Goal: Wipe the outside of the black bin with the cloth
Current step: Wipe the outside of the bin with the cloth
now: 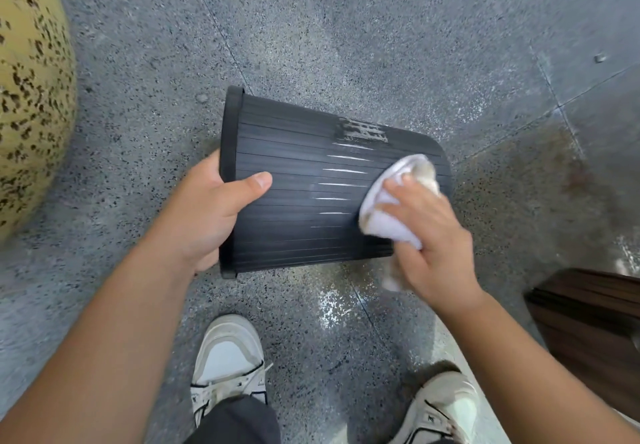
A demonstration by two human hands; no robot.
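Observation:
The black bin (298, 183) is ribbed plastic and held on its side above the floor, rim to the left, base to the right. My left hand (211, 211) grips its rim, thumb across the outer wall and fingers hidden inside. My right hand (429, 235) holds a crumpled white cloth (391, 215), soiled brown in places, and presses it on the wall near the base. A scuffed whitish patch (362, 130) marks the upper wall.
Speckled grey floor with wet patches (337, 299) lies below. My two white shoes (228, 360) stand at the bottom. A yellow spotted rounded object (31, 97) fills the left edge. Dark wooden furniture (588, 322) stands at the right.

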